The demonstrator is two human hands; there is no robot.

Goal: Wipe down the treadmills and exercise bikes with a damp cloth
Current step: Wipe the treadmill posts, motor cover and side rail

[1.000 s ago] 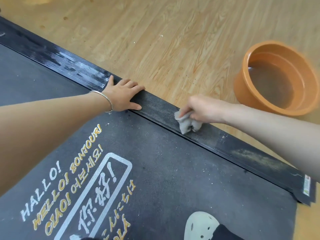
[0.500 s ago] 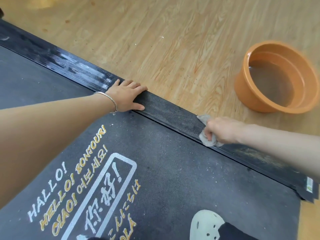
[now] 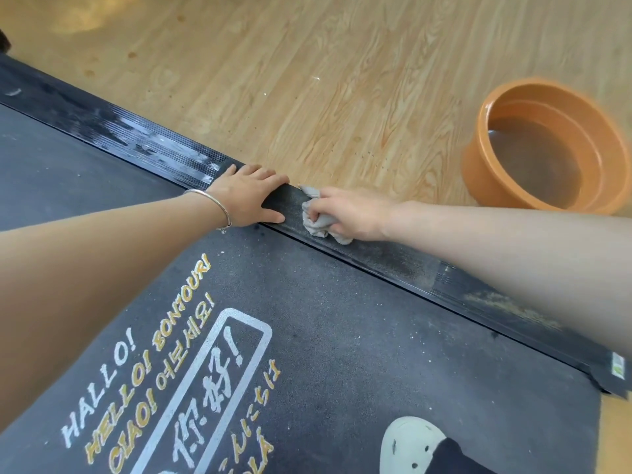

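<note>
A black treadmill side rail [image 3: 393, 261] runs diagonally from upper left to lower right beside the dark belt [image 3: 342, 354] printed with greetings. My right hand [image 3: 352, 213] grips a crumpled grey cloth [image 3: 319, 224] and presses it onto the rail. My left hand [image 3: 248, 196] rests flat on the rail just left of the cloth, fingers straight, a silver bangle on the wrist. The rail looks wet and glossy to the left of my left hand and dusty toward the lower right.
An orange basin [image 3: 492, 186] holding murky water stands on the wooden floor [image 3: 307, 80] at the right. A white perforated shoe [image 3: 410, 446] stands on the belt at the bottom. The rail's end cap [image 3: 615, 371] is at the lower right.
My right hand slid the cloth down the rail to the lower right, then back up-left until it is close to my left hand. The left hand stayed in place.
</note>
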